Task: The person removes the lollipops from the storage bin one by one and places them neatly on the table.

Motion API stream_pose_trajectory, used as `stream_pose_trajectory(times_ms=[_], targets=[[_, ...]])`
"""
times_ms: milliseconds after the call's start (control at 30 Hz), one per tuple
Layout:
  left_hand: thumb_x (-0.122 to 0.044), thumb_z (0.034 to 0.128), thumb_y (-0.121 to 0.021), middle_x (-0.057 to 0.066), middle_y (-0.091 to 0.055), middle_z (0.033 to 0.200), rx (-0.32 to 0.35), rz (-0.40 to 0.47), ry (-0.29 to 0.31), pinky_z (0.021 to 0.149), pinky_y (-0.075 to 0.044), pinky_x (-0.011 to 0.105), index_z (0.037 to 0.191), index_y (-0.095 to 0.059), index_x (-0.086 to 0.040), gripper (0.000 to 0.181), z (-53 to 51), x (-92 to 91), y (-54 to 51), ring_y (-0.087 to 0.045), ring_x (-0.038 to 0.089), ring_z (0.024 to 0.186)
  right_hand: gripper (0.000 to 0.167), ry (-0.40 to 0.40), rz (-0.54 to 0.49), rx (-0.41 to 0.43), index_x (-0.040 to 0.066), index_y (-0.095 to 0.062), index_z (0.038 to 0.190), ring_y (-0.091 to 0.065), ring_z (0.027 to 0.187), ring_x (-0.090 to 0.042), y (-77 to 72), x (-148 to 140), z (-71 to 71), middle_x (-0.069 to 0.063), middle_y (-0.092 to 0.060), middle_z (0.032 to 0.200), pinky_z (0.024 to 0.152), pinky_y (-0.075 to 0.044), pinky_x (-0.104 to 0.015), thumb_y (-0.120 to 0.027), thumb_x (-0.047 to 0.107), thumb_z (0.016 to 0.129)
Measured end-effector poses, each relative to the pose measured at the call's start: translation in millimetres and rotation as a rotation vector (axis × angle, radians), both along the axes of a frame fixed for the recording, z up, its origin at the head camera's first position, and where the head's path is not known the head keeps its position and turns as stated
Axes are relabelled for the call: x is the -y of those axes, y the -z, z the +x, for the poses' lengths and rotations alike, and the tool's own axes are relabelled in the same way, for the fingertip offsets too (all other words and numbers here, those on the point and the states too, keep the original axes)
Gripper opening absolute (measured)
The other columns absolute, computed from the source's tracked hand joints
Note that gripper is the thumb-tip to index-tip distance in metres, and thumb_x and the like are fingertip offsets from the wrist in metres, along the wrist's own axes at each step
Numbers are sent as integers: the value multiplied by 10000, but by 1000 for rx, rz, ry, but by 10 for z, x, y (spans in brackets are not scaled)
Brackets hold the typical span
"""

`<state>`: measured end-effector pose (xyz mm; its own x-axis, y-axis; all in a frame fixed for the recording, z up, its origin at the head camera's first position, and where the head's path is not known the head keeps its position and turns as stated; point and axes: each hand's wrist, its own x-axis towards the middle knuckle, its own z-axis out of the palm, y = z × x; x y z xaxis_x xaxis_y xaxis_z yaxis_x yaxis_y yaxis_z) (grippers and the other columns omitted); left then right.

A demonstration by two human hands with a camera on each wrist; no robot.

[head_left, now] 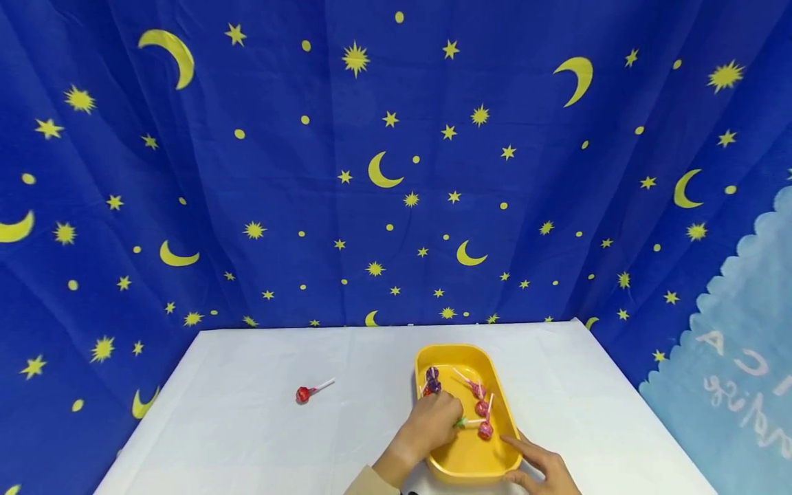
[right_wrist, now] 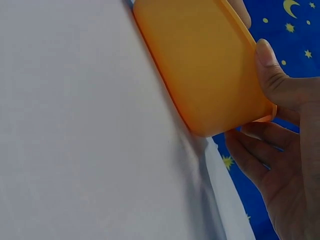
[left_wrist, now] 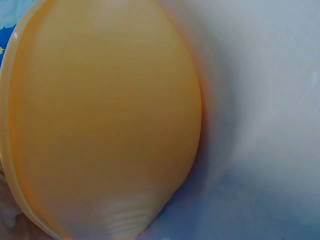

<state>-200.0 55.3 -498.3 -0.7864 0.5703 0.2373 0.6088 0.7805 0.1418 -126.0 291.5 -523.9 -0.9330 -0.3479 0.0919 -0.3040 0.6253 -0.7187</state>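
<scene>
A yellow plastic tray [head_left: 471, 462] holds several wrapped lollipops. My left hand [head_left: 436, 419] reaches down into its left side, knuckles up, with the fingertips hidden. Right beside that hand is a green lollipop [head_left: 460, 421], partly covered, its white stick pointing right; whether the fingers grip it cannot be told. Purple lollipops [head_left: 432, 375] lie just beyond the hand, pink ones [head_left: 478, 389] to its right, and a red-pink one [head_left: 485, 431] nearer the front. At the front right corner, my right hand [head_left: 541, 467] holds the tray, thumb and fingers on either side of the corner.
A red lollipop [head_left: 302, 394] lies by itself on the white-covered table [head_left: 247, 433], left of the tray. Behind the table hangs a blue curtain [head_left: 421, 227] with yellow moons and stars. A light blue cloth [head_left: 736, 344] is at the right.
</scene>
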Motion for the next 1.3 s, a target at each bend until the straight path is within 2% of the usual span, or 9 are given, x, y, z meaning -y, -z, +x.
stream_pose_trajectory(times_ms=[133, 300, 433, 600, 733, 833, 967, 1200, 1300], targets=[[-143, 731, -813, -64, -571, 669, 34, 78, 16, 531, -405, 167, 603, -607, -175, 245, -14, 37, -34, -448, 42, 569, 494, -20, -6, -104, -13, -608, 1273, -461, 1205, 22, 26, 0, -30, -319, -543, 1301, 859, -551, -416, -705, 264, 876], [-172, 803, -789, -68, -561, 707, 106, 153, 42, 597, -437, 161, 704, -694, -154, 138, -55, 98, -52, -451, 27, 638, 485, -20, -30, -132, -17, -615, 1261, -468, 1195, 20, 48, 21, -46, -336, -538, 1296, 824, -550, -468, -714, 248, 868], [-182, 805, -789, -72, -588, 729, 96, 161, 74, 639, -455, 153, 774, -742, -150, 64, -67, 110, -80, -480, 21, 672, 472, 0, -26, -147, -5, -621, 1261, -472, 1194, 17, 53, 18, -41, -330, -545, 1294, 820, -555, -455, -722, 229, 863], [-167, 798, -793, -77, -606, 744, 118, 160, 80, 660, -464, 140, 806, -766, -156, 31, -41, 114, -104, -485, 5, 679, 508, 26, -33, -19, -26, -590, 1292, -464, 1188, 42, 49, 8, 1, -336, -511, 1330, 864, -548, -421, -699, 258, 885], [-157, 793, -797, -81, -606, 744, 112, 158, 86, 662, -461, 126, 792, -768, -166, 30, -22, 126, -110, -484, -4, 677, 524, 46, -35, 67, -27, -571, 1315, -500, 1208, -24, 40, 19, 31, -329, -492, 1356, 897, -533, -425, -678, 277, 901], [-148, 799, -791, -77, -619, 761, 108, 176, 92, 668, -462, 117, 816, -773, -160, 27, -20, 140, -120, -492, -9, 688, 507, 50, -16, 27, -16, -587, 1301, -515, 1207, -58, 37, 27, 38, -320, -511, 1341, 885, -540, -422, -687, 270, 895], [-137, 816, -777, -78, -638, 754, 118, 211, 94, 674, -467, 119, 826, -771, -153, 20, -12, 185, -147, -501, -13, 685, 482, 36, 2, -60, 1, -610, 1281, -499, 1186, -14, 41, 28, 37, -320, -539, 1306, 853, -557, -398, -703, 254, 882], [-128, 846, -754, -60, -678, 814, 184, 262, 65, 723, -506, 149, 940, -778, -116, 97, 11, 321, -219, -543, -10, 736, 465, 7, -16, -129, 21, -626, 1269, -467, 1162, 68, 78, 20, 43, -333, -561, 1259, 824, -573, -316, -722, 233, 867], [-123, 845, -754, -47, -696, 841, 173, 283, 64, 741, -513, 155, 965, -774, -105, 123, -2, 373, -242, -575, 5, 764, 459, 0, -26, -176, 19, -635, 1253, -460, 1159, 81, 104, 20, 34, -343, -563, 1245, 808, -572, -266, -737, 213, 850]])
